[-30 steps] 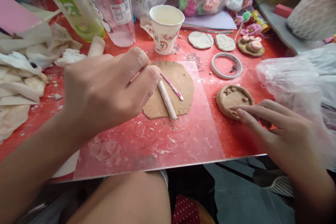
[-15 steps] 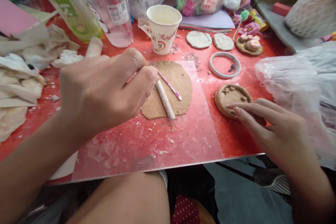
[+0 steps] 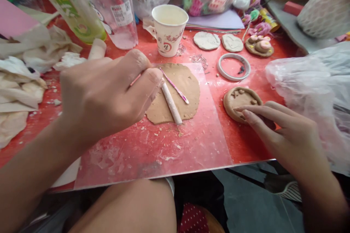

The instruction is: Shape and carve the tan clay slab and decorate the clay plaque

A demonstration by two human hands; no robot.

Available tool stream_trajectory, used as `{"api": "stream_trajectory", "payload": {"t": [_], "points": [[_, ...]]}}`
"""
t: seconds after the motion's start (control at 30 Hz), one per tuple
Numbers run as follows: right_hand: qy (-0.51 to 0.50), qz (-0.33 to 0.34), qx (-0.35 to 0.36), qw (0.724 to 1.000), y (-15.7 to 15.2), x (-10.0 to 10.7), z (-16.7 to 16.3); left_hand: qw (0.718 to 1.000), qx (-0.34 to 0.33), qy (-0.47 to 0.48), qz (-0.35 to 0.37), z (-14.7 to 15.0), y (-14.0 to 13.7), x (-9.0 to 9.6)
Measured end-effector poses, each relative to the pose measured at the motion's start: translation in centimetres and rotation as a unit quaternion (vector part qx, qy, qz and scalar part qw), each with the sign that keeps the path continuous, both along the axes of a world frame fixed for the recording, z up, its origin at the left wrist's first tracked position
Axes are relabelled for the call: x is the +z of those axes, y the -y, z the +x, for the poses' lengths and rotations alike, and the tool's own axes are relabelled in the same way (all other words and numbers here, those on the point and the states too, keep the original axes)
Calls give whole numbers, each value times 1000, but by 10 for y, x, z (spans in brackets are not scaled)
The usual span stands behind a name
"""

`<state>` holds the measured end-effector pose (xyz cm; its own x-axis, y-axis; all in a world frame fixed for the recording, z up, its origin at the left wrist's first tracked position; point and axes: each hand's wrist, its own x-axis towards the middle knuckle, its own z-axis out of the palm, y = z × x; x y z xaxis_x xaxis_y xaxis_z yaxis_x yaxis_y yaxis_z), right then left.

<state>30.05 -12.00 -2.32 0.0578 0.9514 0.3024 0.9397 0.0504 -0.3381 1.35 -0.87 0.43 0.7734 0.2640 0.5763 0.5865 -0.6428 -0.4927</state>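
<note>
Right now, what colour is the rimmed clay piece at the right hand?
The clay piece is light brown, clearest in the head view.

From 8 o'clock the left forearm (image 3: 51, 153) slants up to the left hand (image 3: 106, 91), knuckles upward, fingers curled, fingertips hidden. From 4 o'clock the right forearm (image 3: 325, 182) rises to the right hand (image 3: 290, 127), its index finger and thumb close together, pointing toward 10 o'clock.
</note>
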Motion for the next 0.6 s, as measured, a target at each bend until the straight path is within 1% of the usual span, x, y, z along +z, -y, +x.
{"api": "stream_trajectory", "payload": {"t": [0.2,0.37,0.53,0.6], "points": [[0,2,-9,1000,0,0,-1,999,14,-1,-35,-2,1,-2],[-2,-1,-5,1000,0,-1,1,999,20,1,-50,-2,0,-1],[-10,-13,-13,1000,-2,0,1,999,-2,2,-32,-3,0,0],[-10,-12,-14,1000,-2,1,0,1000,1,4,-31,-2,0,-1]]}}
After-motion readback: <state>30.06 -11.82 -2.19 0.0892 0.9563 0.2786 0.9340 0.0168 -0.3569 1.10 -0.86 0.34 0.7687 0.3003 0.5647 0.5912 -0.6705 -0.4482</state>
